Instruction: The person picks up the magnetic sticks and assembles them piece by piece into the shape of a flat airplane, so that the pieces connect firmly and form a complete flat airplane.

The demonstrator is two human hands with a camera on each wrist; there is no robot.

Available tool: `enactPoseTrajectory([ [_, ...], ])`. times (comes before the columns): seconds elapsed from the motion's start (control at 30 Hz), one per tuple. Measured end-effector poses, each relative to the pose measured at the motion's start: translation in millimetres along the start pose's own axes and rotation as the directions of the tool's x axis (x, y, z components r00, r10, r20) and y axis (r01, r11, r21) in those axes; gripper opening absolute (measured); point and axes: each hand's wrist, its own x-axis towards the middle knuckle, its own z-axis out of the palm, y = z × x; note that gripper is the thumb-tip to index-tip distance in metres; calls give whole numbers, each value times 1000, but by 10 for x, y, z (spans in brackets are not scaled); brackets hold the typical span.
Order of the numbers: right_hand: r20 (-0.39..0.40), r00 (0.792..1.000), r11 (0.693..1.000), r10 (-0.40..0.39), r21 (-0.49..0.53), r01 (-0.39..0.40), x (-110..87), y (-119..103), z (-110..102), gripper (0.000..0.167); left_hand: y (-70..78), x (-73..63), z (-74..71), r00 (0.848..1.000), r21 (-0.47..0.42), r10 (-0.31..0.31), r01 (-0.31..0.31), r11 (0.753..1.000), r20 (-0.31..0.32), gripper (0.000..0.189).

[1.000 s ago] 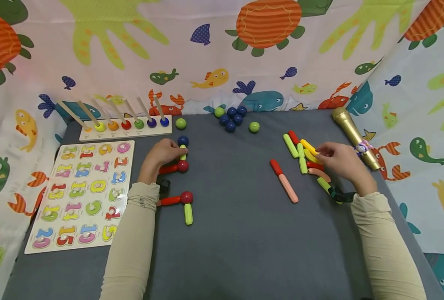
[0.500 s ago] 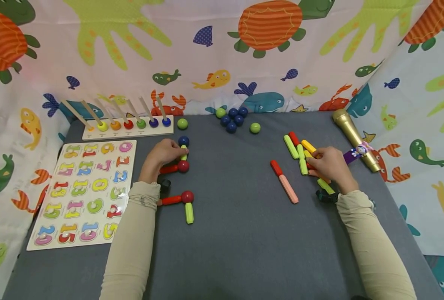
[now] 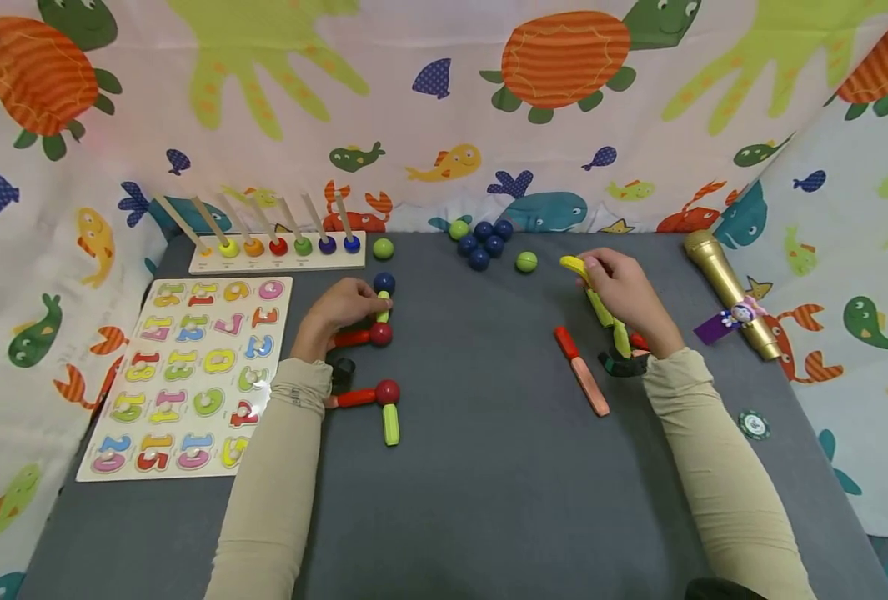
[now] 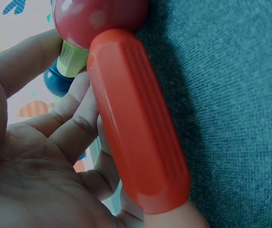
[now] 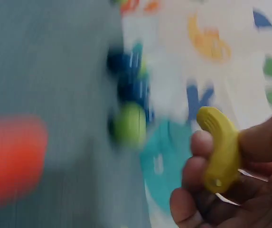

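My left hand (image 3: 338, 312) pinches a short light green stick (image 4: 72, 59) between thumb and fingers. A dark blue ball (image 3: 383, 282) sits at the stick's far end and a dark red ball (image 3: 380, 334) at its near end. From that red ball a red stick (image 4: 136, 123) runs back under the hand, close along the fingers. My right hand (image 3: 624, 287) holds a small curved yellow stick (image 5: 220, 149) between thumb and fingertips, raised over the right part of the table. Below it lie green sticks (image 3: 599, 308), partly hidden by the hand.
A second red ball (image 3: 387, 391) joins red and green sticks nearer me. A red-and-pink stick (image 3: 582, 372) lies mid-right. Blue balls (image 3: 479, 259) and green balls (image 3: 526, 262) cluster at the back. Around stand a number board (image 3: 188, 375), peg rack (image 3: 278, 262) and gold microphone (image 3: 729, 283).
My right hand has taken the curved yellow stick from the pile and carried it left and away from me. The left hand keeps its pinch on the green stick. The head view has shifted slightly.
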Motion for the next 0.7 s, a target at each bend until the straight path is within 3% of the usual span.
enactPoseTrajectory([
  [0.17,71,997,958,-9,285,-12,529,-416,535,40,-17,6,10,1000,-37,17,-18,999,-14,31],
  [0.37,158,986,904,50,413,-112,1072,-772,1279,35,-21,2,38,1000,-62,1,-2,998,-12,30],
  [0.43,191,980,899,62,415,-138,1169,-837,1497,34,-23,3,40,1000,-68,-13,13,998,-7,31],
  [0.53,291,956,928,50,341,-152,1260,-901,1770,34,-27,8,25,1000,-76,-30,29,997,-5,31],
  [0.7,386,923,979,-8,193,-72,1342,-1016,1988,33,-42,33,-34,1000,-63,-8,7,998,-19,30],
])
